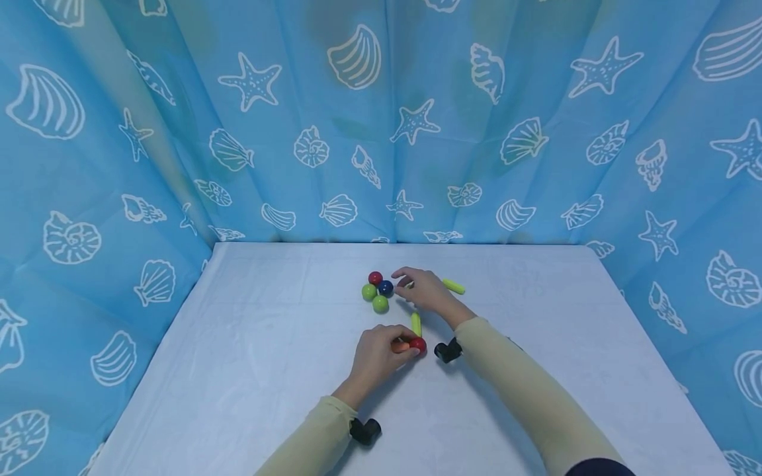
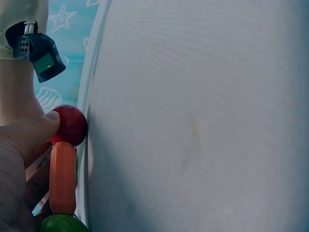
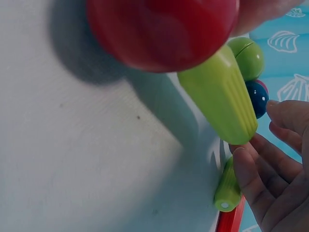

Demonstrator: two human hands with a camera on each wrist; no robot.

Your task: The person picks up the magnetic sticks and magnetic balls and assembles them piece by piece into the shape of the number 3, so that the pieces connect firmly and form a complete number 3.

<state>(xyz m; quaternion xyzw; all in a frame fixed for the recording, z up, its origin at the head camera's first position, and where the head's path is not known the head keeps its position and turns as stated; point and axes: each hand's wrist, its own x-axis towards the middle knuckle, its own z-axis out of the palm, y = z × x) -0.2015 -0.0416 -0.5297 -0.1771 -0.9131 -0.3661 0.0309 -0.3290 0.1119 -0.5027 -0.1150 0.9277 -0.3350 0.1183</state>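
In the head view, my left hand (image 1: 378, 354) pinches a red ball (image 1: 419, 345) above the table's near middle. An orange rod (image 2: 63, 178) joins that ball to a green ball (image 2: 63, 224) by the palm. From the red ball a yellow-green rod (image 1: 416, 324) sticks out toward the far side. My right hand (image 1: 424, 291) reaches over the table with its fingers loosely bent and apart. Its fingertips are beside a blue ball (image 1: 385, 287); whether they touch it I cannot tell. Around the blue ball sit another red ball (image 1: 375, 278) and two green balls (image 1: 369, 291).
Another yellow-green rod (image 1: 454, 286) lies just right of my right hand. In the right wrist view, a red bar (image 3: 231, 218) shows behind a yellow-green rod (image 3: 227, 189). A blue seashell curtain (image 1: 357, 132) hangs round the white table (image 1: 268, 370).
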